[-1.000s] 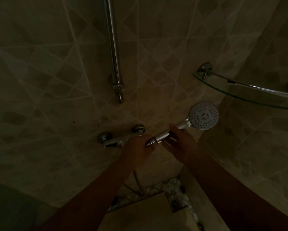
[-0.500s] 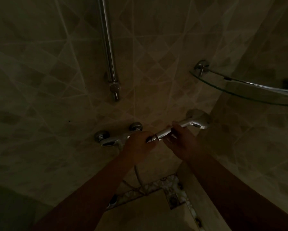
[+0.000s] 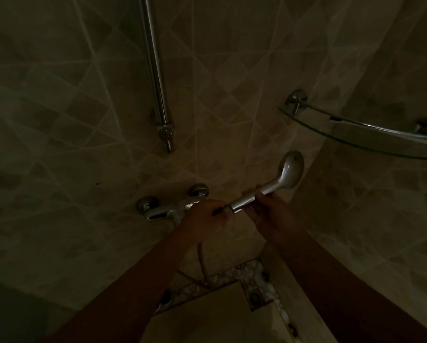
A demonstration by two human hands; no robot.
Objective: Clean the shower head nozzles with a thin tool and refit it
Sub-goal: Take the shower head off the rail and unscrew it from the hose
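Super dim in here, so take this with some salt. Nearest the camera, two bare forearms come up from 6 o'clock. The right hand (image 3: pixel 269 214) is wrapped around the handle of the shower head (image 3: pixel 285 175), fingers closed on the chrome stem. The head sits just right of centre frame, its smooth rounded back toward the camera, spray face turned away toward the wall at about 1 o'clock. The left hand (image 3: pixel 207 215) is pinched together right at the handle's open end, with something dark and thin poking out between the fingers. Could be the hose fitting or the tool, honestly can't tell.

Progress-wise: my guess is this is the refit stage, screwing the hose (image 3: pixel 202 263) back onto the handle. The hose hangs below the left hand toward 6 o'clock. Can't see the nozzles, so no idea how clean they are. Still left: tighten that joint and hang the head back up.

Further back, the chrome mixer tap (image 3: pixel 169 206) sits on the wall at 9 o'clock from the hands, shiny with two round flanges. Above it at 12 o'clock, a polished riser rail (image 3: pixel 155 70) runs up the wall. A curved glass shelf (image 3: pixel 356 139) with a metal rail sits at 2 o'clock. The wall tiles (image 3: pixel 71 120) are matte beige with a diamond pattern.
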